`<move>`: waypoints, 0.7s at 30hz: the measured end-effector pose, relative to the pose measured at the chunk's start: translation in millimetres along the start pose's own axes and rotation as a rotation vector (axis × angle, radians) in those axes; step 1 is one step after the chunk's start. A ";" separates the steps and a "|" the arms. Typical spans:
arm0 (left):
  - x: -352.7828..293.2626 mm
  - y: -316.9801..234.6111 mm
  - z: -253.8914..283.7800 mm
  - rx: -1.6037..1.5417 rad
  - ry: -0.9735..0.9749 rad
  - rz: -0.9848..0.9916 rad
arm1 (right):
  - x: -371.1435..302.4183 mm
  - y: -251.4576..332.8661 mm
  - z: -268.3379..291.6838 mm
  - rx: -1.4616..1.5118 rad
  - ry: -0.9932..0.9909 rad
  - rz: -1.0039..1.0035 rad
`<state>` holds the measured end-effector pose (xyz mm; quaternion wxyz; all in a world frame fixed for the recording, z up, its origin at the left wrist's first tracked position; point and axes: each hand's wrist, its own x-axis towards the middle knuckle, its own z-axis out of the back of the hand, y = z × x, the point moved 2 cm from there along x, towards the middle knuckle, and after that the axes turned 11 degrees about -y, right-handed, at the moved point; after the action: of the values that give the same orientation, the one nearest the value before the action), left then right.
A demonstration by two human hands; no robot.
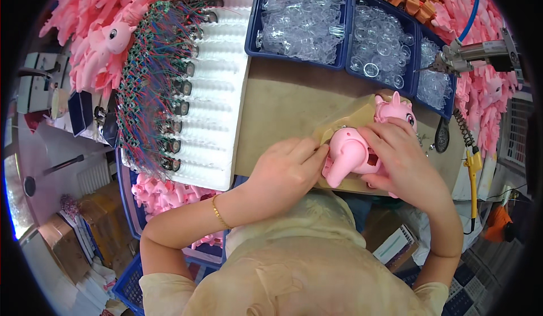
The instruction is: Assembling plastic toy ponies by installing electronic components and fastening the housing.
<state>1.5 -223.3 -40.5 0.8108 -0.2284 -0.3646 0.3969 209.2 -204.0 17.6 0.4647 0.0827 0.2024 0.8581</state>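
On the counter (283, 98), right of centre: a pink pony figure (346, 155) is lying near the front edge, its head pointing away and to the right; a tan block (334, 126) is showing from beneath or behind it, which of the two I cannot tell.
Left hand (288, 166): its bent fingers are touching the figure's left end; the thumb is hiding from view, so I cannot tell whether the hand is pinching or merely pressing.
Right hand (404, 160): it is holding the figure from the other side, fingers arching over the neck and back, thumb bracing lower down.
Dark opening (372, 159): it is showing in the body between the right fingers and thumb; careful handling would seem to mean keeping fingertips off its edges.
Pressure: both hands are working from opposite sides, and even, gentle force probably suits this hollow-looking plastic better than squeezing one spot.
Support: the figure is sitting low, so bearing down toward the counter is likely steadier than twisting by the leg (339, 172).
Metal tool (481, 53): it is hanging at the right, bearing marks too small for reading.
Paper sheet (396, 244): it is lying below the counter's level, showing print that is proving illegible.
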 end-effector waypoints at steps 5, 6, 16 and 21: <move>26.9 -1.9 -0.4 -0.101 -0.009 0.103 | -1.3 1.3 5.6 -0.012 -0.002 -0.032; 37.3 -9.0 -4.9 -0.197 -0.023 0.060 | 1.0 3.1 6.3 0.003 0.017 -0.021; 82.1 -34.8 -20.5 0.017 0.490 -0.190 | -92.3 3.6 -10.5 0.650 -0.275 -0.754; 87.4 -39.0 -22.1 0.143 0.530 -0.267 | -79.8 15.2 -46.3 1.454 -0.120 -1.040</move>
<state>73.7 -176.9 7.1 0.9367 -0.2165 -0.1381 0.2380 226.5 -290.3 -14.2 0.6373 0.2992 0.6834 0.1932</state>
